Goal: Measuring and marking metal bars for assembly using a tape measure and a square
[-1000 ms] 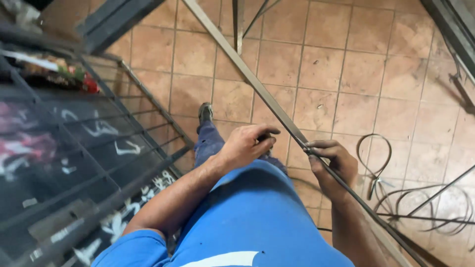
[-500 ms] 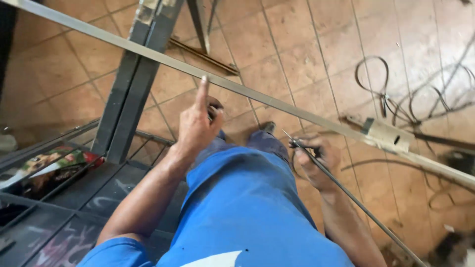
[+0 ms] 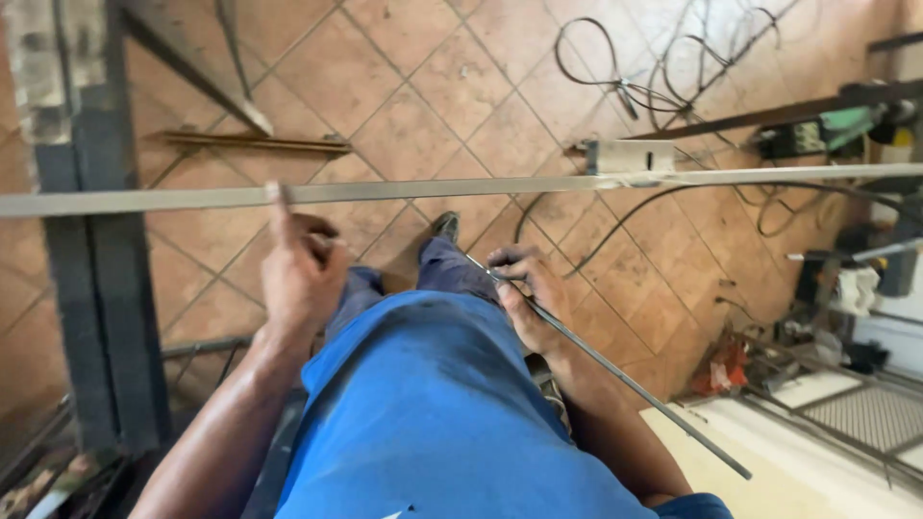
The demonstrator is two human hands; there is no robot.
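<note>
Thin steel rod [image 3: 615, 370], stiff and light, gripped near its upper end by right hand [image 3: 527, 298]; left hand [image 3: 300, 269], forefinger extended, touches flat bar [image 3: 461, 188], holding nothing.

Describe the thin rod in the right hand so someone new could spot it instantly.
Start at the long flat metal bar crossing the whole view above the tiled floor. Below it, right of the blue shirt, the right hand grips a thin dark rod running diagonally to the lower right. Unlike the wide, pale, horizontal bar, which the left hand points at, it is slim, dark and slanted.
</note>
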